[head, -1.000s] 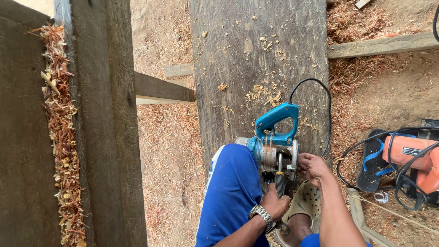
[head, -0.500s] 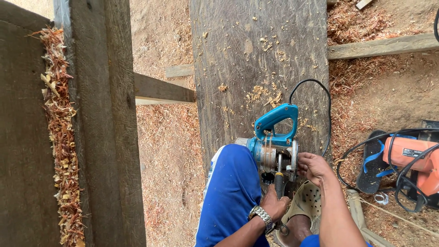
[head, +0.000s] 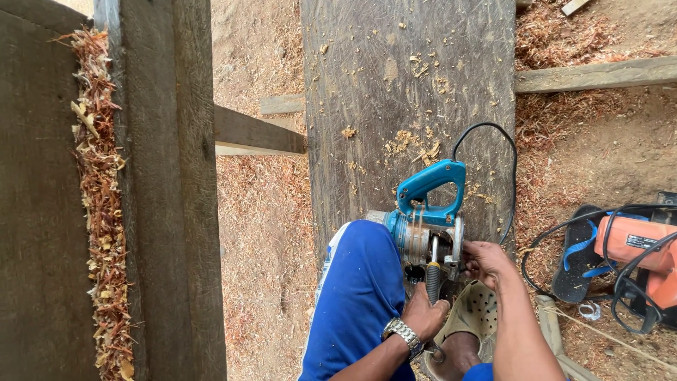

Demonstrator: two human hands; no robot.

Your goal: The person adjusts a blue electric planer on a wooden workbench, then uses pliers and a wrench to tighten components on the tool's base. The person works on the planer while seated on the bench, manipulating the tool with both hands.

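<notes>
The left hand [head: 423, 316] is gripping a screwdriver [head: 432, 281], its shaft pointing toward twelve o'clock into the blue power saw [head: 427, 219] lying at the plank's [head: 395, 85] near end. The right hand's [head: 485, 259] fingers are closing on the saw's guard at three o'clock. The adjustment looks midway, unfinished.
</notes>
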